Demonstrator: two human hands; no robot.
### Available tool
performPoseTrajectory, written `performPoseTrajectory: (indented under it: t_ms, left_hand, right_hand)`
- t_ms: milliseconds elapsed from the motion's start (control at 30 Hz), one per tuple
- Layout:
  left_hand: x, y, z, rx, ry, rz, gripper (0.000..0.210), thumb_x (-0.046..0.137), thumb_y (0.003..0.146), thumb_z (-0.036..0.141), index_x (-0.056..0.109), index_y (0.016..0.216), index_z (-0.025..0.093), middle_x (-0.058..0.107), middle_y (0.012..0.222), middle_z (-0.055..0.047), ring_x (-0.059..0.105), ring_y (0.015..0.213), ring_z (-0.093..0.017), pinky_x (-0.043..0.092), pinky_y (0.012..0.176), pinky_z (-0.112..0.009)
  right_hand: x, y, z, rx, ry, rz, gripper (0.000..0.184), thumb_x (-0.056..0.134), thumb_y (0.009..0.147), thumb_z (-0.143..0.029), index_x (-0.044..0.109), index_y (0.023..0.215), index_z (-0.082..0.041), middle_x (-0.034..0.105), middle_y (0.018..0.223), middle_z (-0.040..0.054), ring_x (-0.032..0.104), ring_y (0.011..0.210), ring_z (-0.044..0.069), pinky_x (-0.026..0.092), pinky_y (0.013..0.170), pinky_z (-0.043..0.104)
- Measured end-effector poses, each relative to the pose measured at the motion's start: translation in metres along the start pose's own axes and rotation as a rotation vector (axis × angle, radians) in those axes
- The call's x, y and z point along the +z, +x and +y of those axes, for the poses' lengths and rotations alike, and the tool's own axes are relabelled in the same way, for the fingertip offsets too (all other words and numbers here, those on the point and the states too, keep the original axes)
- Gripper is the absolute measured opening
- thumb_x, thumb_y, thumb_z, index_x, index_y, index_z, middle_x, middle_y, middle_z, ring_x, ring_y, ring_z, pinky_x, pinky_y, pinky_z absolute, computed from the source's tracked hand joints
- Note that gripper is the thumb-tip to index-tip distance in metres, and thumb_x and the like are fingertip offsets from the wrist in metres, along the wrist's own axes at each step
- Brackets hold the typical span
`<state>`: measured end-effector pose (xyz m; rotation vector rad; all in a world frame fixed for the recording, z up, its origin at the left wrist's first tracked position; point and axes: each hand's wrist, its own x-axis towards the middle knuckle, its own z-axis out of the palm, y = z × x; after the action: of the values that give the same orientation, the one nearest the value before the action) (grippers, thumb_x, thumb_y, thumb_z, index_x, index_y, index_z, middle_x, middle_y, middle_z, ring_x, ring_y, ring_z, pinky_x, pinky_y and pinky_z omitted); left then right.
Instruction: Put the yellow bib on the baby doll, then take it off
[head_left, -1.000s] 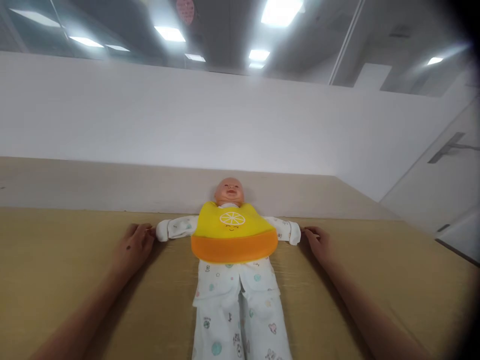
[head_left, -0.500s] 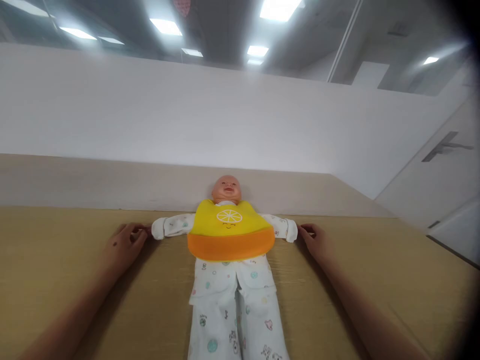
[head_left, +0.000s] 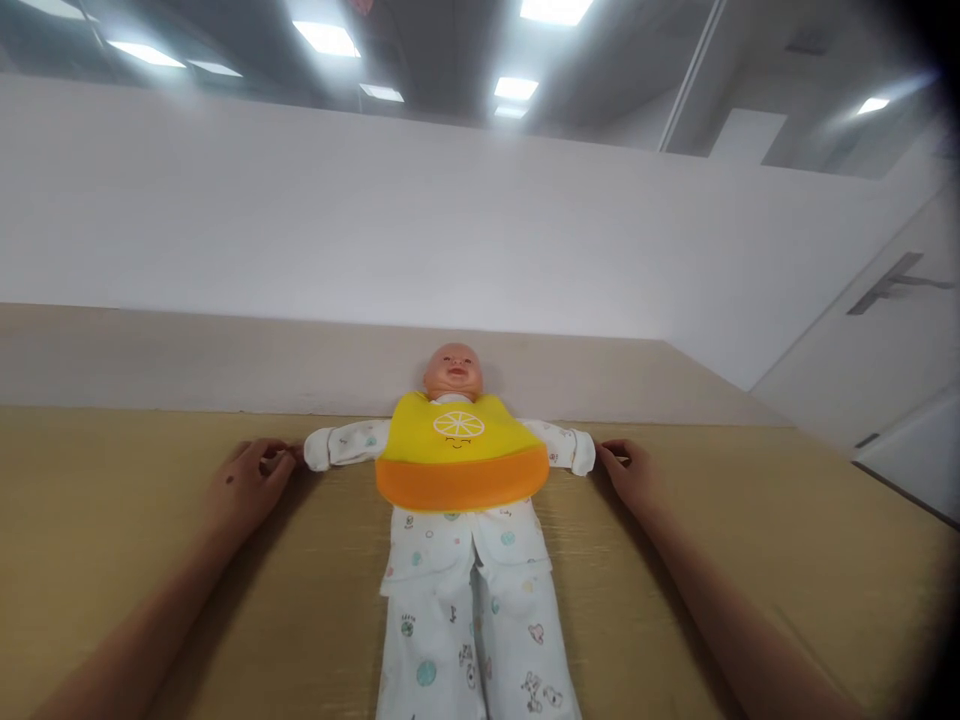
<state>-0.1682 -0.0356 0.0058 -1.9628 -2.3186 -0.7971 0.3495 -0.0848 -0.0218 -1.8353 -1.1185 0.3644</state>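
A baby doll lies on its back in the middle of the table, arms stretched out to both sides. It wears a white printed outfit and a yellow bib with an orange pocket over its chest. At the cuff of the sleeve on the left, my left hand is closed, thumb and fingertips pinching the end of the doll's arm. My right hand pinches the other arm's end in the same way. The doll's own hands are mostly hidden by the cuffs and my fingers.
The wooden tabletop meets a pale beige strip behind the doll's head. Beyond it rises a white wall with glass above, showing ceiling lights. A door with a handle stands at the right.
The view has tilted slightly, so the doll and table sit a little higher in the picture. Both hands keep their places at the doll's arm ends.
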Motion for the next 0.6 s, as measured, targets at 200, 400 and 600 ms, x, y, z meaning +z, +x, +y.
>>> performPoseTrajectory:
  t_ms: [200, 400, 600]
  left_hand:
    - [-0.007, -0.005, 0.006, -0.037, -0.029, 0.046, 0.034, 0.047, 0.084, 0.044, 0.059, 0.103, 0.019, 0.058, 0.103, -0.008, 0.061, 0.082, -0.021, 0.047, 0.083, -0.037]
    - [-0.006, -0.010, 0.008, -0.017, -0.040, 0.123, 0.040, 0.048, 0.083, 0.047, 0.057, 0.109, 0.019, 0.055, 0.093, -0.006, 0.059, 0.087, -0.022, 0.047, 0.084, -0.035]
    - [-0.007, -0.012, 0.009, 0.020, -0.048, 0.119, 0.037, 0.046, 0.084, 0.042, 0.058, 0.108, 0.017, 0.055, 0.090, -0.005, 0.057, 0.082, -0.020, 0.046, 0.080, -0.032]
  right_hand:
    - [-0.001, 0.000, 0.003, -0.002, 0.000, -0.012, 0.033, 0.056, 0.072, -0.046, 0.064, 0.081, -0.016, 0.069, 0.087, 0.0112, 0.064, 0.084, 0.026, 0.048, 0.079, 0.040]
    - [-0.003, -0.002, -0.002, 0.020, 0.008, -0.009, 0.034, 0.055, 0.072, -0.048, 0.064, 0.082, -0.016, 0.069, 0.089, 0.0125, 0.063, 0.082, 0.026, 0.048, 0.078, 0.040]
    - [-0.004, -0.004, -0.002, 0.031, 0.017, 0.034, 0.033, 0.055, 0.070, -0.046, 0.062, 0.082, -0.016, 0.068, 0.090, 0.0134, 0.063, 0.086, 0.028, 0.048, 0.080, 0.042]
